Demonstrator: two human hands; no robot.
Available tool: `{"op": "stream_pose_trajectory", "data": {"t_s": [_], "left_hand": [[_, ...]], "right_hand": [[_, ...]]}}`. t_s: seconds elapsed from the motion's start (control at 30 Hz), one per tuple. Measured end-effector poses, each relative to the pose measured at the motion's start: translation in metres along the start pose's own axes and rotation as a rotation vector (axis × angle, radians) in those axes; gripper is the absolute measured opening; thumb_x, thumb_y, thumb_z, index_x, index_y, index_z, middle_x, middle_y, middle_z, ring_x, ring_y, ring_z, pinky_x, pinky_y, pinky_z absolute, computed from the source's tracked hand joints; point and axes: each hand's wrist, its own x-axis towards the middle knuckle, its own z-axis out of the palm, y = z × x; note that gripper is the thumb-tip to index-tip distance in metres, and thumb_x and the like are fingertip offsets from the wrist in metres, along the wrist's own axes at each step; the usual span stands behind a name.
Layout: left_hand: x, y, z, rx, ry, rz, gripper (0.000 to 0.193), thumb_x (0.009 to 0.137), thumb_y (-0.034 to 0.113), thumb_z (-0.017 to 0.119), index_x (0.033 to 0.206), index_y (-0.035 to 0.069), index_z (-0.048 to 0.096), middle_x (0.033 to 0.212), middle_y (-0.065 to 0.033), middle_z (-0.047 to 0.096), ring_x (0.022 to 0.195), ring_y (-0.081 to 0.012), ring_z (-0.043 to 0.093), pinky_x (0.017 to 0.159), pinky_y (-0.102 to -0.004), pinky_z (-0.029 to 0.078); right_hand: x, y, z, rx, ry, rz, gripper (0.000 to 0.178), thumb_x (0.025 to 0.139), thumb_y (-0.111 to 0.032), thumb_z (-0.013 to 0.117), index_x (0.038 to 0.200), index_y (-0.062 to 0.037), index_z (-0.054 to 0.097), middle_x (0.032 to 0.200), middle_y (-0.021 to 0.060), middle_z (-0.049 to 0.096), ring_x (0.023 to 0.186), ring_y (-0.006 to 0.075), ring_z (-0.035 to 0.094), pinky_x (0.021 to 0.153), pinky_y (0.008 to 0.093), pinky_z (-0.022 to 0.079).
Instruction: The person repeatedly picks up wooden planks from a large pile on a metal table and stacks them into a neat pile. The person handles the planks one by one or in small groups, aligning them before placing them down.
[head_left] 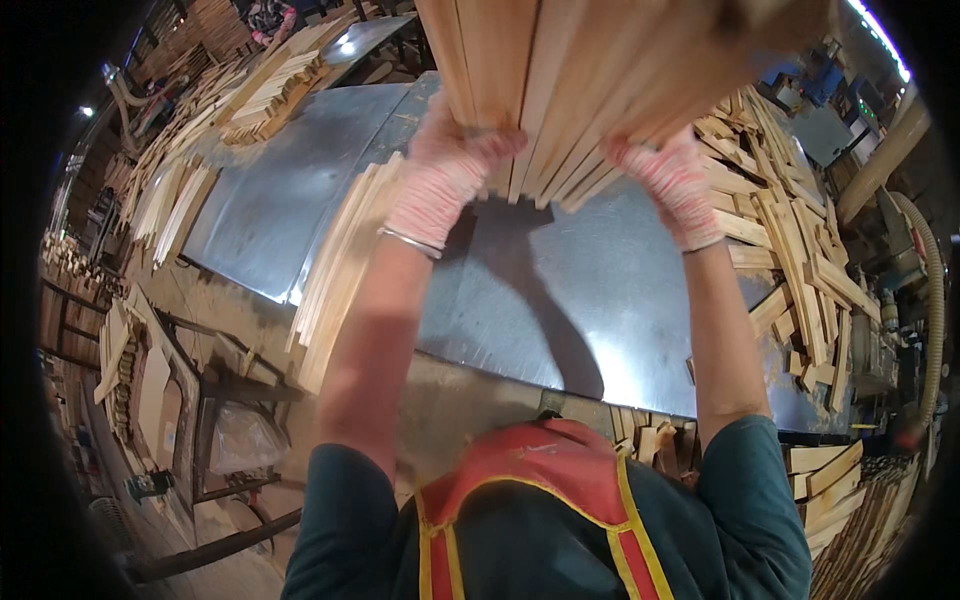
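Note:
A bundle of wooden slats (565,95) is raised above the metal table (560,270), tilted toward me with its lower ends uneven. My left hand (450,170), in a pink-and-white knitted glove, grips the bundle's left side, thumb across the front. On the right side my right hand (665,175), gloved alike, clasps it with the thumb in front. The fingers behind the wood are hidden. Just left of my left forearm, a stack of long slats (345,265) lies over the table's near edge.
Loose wood pieces (790,250) lie heaped on the table's right side. Farther left are a short slat stack (185,215) and a row of pieces (275,95). A ribbed hose (935,300) hangs at the far right. Another person (270,18) is at the far upper left.

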Motion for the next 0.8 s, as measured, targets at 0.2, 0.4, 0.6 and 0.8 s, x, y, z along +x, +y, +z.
{"op": "stream_pose_trajectory", "data": {"t_s": [0.2, 0.4, 0.6, 0.8], "left_hand": [[-0.158, -0.155, -0.015, 0.502, -0.216, -0.012, 0.066, 0.103, 0.029, 0.057, 0.161, 0.005, 0.036, 0.157, -0.0188, 0.049, 0.143, -0.0347, 0.051, 0.119, -0.0399, 0.041], [-0.265, -0.178, -0.024, 0.933, -0.541, -0.277, 0.068, 0.104, 0.024, 0.05, 0.163, -0.001, 0.029, 0.158, -0.0229, 0.048, 0.14, -0.0364, 0.053, 0.115, -0.0447, 0.044], [-0.312, -0.171, -0.047, 1.153, -0.67, -0.286, 0.057, 0.098, 0.014, 0.051, 0.154, 0.003, 0.046, 0.147, -0.0143, 0.06, 0.132, -0.0313, 0.059, 0.108, -0.0454, 0.05], [-0.349, -0.091, -0.081, 0.878, -0.296, -0.346, 0.069, 0.091, 0.021, 0.069, 0.155, 0.008, 0.046, 0.152, -0.018, 0.053, 0.14, -0.0371, 0.051, 0.115, -0.0466, 0.045]], "right_hand": [[-0.168, 0.157, 0.029, -0.31, -0.185, 0.187, 0.079, 0.1, -0.021, 0.061, 0.166, 0.0016, 0.024, 0.166, 0.0197, 0.038, 0.148, 0.0349, 0.044, 0.127, 0.0372, 0.031], [-0.286, 0.211, 0.069, -1.099, -0.601, 0.334, 0.089, 0.094, -0.026, 0.065, 0.164, 0.0048, 0.02, 0.163, 0.0242, 0.039, 0.148, 0.0365, 0.043, 0.121, 0.0456, 0.039], [-0.288, 0.189, 0.069, -0.938, -0.766, 0.469, 0.065, 0.09, -0.017, 0.061, 0.148, 0.0046, 0.043, 0.137, 0.0263, 0.062, 0.13, 0.0406, 0.059, 0.107, 0.0468, 0.051], [-0.224, 0.2, 0.066, -0.34, -0.324, 1.073, 0.105, 0.091, -0.054, 0.073, 0.165, 0.001, 0.023, 0.137, 0.0246, 0.066, 0.125, 0.0342, 0.065, 0.11, 0.039, 0.049]]}}
